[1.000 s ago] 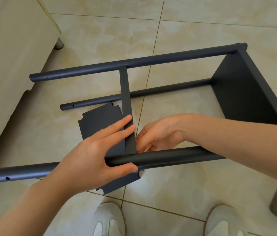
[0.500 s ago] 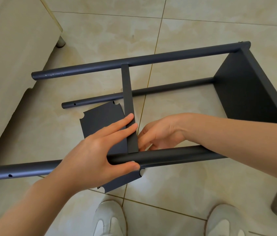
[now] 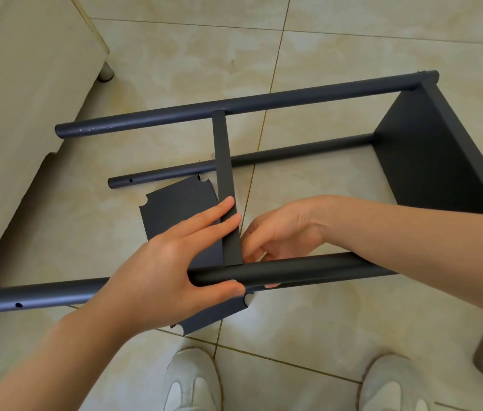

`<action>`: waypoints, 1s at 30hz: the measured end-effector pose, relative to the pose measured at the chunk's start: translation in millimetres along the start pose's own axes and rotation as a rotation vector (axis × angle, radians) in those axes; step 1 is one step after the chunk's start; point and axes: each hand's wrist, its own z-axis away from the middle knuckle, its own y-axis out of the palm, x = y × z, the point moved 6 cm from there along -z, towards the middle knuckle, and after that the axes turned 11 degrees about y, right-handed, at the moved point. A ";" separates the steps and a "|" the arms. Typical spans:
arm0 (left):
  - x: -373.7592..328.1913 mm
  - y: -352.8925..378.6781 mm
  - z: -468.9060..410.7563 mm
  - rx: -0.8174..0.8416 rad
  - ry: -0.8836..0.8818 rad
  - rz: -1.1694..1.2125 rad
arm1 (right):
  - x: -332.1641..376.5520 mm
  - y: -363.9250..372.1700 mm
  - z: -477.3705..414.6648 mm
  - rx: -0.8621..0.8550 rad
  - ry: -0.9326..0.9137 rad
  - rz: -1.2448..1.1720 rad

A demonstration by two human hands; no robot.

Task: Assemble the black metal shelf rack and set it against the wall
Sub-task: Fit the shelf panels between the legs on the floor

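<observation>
- While the black rack (image 3: 430, 161) lies on its side on the tiled floor (image 3: 323, 336), a shelf edge (image 3: 223, 173) spans from far pole (image 3: 293, 96) to near pole (image 3: 308, 269).
- Left hand (image 3: 157, 280) grasps the near pole, thumb hooked under it, straight fingers laid on the shelf edge.
- Right hand (image 3: 281, 232) curls at the shelf-pole joint (grip unclear, fingertips hidden).
- Loose notched panel (image 3: 175, 209) lies flat on the floor under both hands.
</observation>
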 end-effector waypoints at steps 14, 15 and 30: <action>0.5 0.0 -0.7 -0.008 0.010 0.004 | 3.8 1.5 4.5 -0.004 -0.050 0.016; 0.6 0.1 -0.6 -0.008 0.010 0.005 | 3.0 0.9 4.0 -0.006 -0.042 0.010; -3.1 -0.8 1.0 0.001 0.007 -0.018 | 9.9 -0.4 9.2 -0.145 -0.082 0.092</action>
